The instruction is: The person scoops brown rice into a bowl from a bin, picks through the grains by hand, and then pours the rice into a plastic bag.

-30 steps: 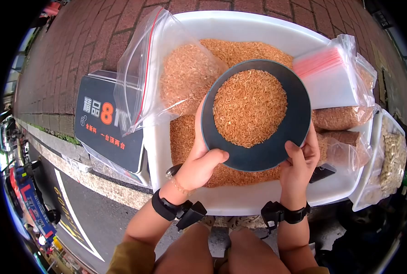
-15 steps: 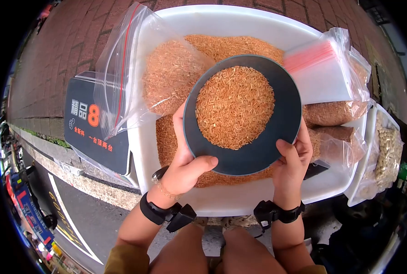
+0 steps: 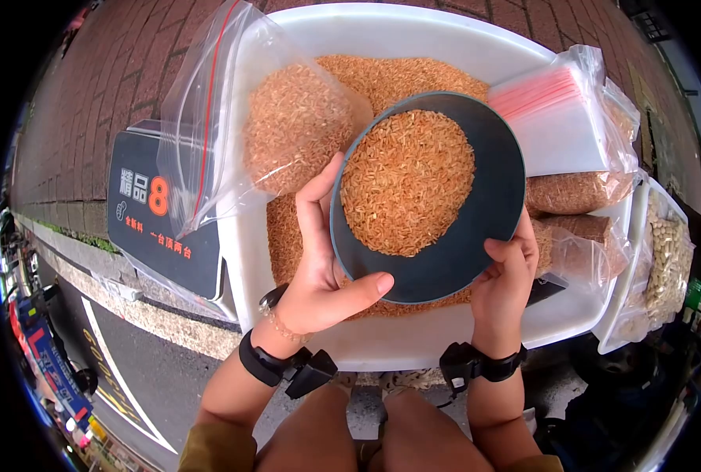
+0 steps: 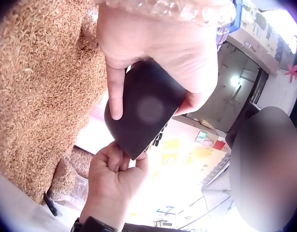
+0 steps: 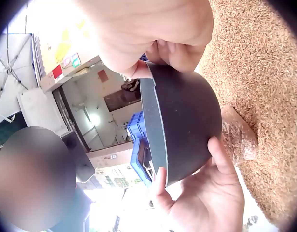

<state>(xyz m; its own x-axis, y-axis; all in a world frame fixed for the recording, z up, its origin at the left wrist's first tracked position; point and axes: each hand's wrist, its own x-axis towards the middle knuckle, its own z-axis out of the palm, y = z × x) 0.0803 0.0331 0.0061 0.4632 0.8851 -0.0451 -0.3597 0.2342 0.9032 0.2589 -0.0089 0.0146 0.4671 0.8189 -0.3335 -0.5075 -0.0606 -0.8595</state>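
Observation:
In the head view a dark blue-grey bowl (image 3: 484, 189) with brown rice (image 3: 407, 185) in it is held above a white tub (image 3: 327, 346). My right hand (image 3: 504, 287) grips its lower right rim, thumb on top and fingers curled underneath. My left hand (image 3: 319, 271) is at the lower left, thumb over the rim, fingers spread along the outside. In the left wrist view one finger lies straight along the bowl's dark outer wall (image 4: 148, 106). The right wrist view shows the bowl (image 5: 184, 121) between my left thumb and fingers.
Loose rice (image 3: 413, 75) fills the tub. An open zip bag of rice (image 3: 295, 130) leans at its left, over a black scale box (image 3: 166, 212). Empty zip bags (image 3: 543, 118) and a filled bag (image 3: 575, 193) lie right, beside a bag of pale pieces (image 3: 665, 267).
The bowl first shifts left in the head view, then slightly right. My left hand's fingers have spread, and its fingertips show beside the bowl; the right hand keeps its hold.

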